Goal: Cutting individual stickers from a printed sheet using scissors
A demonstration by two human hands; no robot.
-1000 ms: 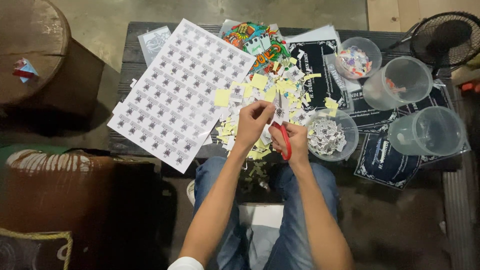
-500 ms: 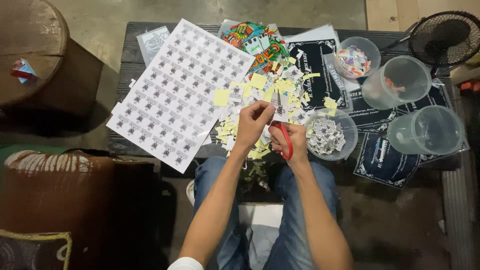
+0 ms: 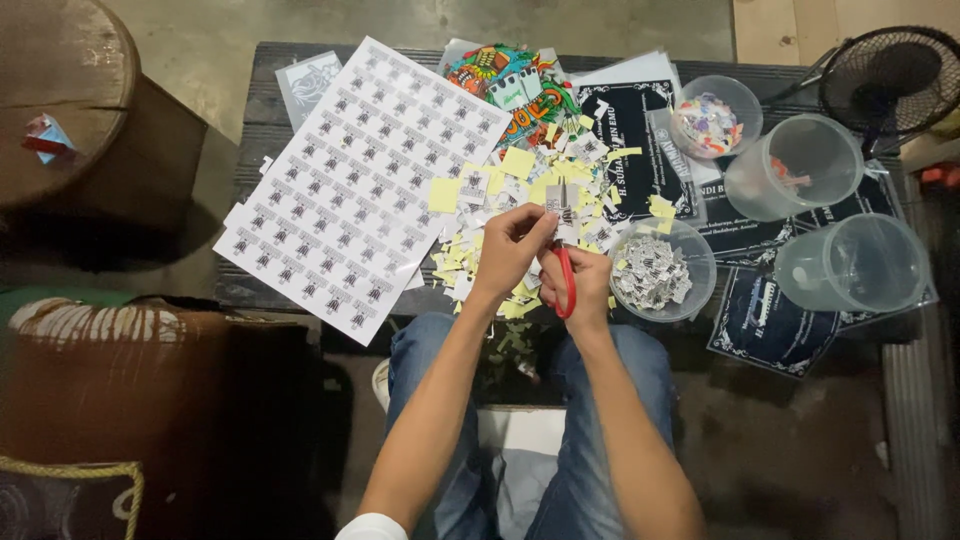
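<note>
R hand (image 3: pixel 588 285) w/ red scissors (image 3: pixel 566 283)

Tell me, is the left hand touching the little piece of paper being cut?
Touching. The head view shows the left hand pinching the small printed paper piece between its fingertips, while the right hand works the red-handled scissors below it.

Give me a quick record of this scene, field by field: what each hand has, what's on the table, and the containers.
left hand: pinches a small printed paper piece
right hand: grips red-handled scissors
large white printed sheet: flat on the dark table, left of the hands
scraps: yellow and white paper offcuts heaped ahead of the hands
round clear plastic bowl: holds cut pieces, right of the hands
clear plastic cups: two, tipped, far right
</note>
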